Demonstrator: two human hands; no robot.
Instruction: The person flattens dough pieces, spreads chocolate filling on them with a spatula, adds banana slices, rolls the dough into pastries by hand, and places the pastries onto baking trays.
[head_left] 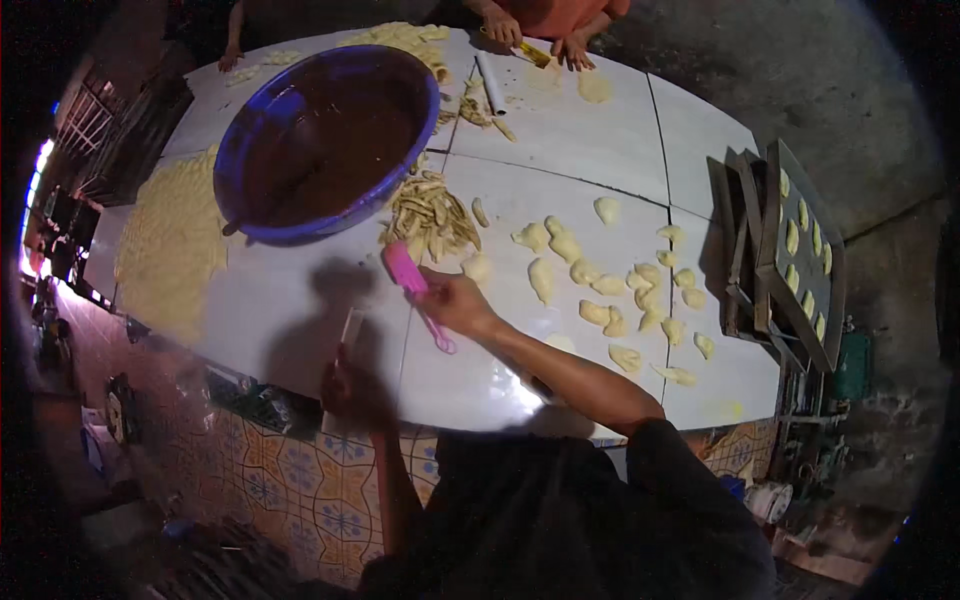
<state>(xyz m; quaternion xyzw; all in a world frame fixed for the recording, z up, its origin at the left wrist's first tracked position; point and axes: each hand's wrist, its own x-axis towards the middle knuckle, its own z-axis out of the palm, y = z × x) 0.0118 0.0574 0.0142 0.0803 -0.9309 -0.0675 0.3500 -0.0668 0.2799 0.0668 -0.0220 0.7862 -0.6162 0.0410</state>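
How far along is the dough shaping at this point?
Done: many shaped dough pieces lie on the white table, and some already sit on the tray. In hand: the right hand holds a pink spatula; the left hand holds a small pale tool. Left: a heap of dough strips and a sheet of dough.

Your desk (300, 300) looks glossy and smooth; the pink spatula (412, 280) and blue basin (240, 150) look plastic, the dough pieces (600, 290) matt.
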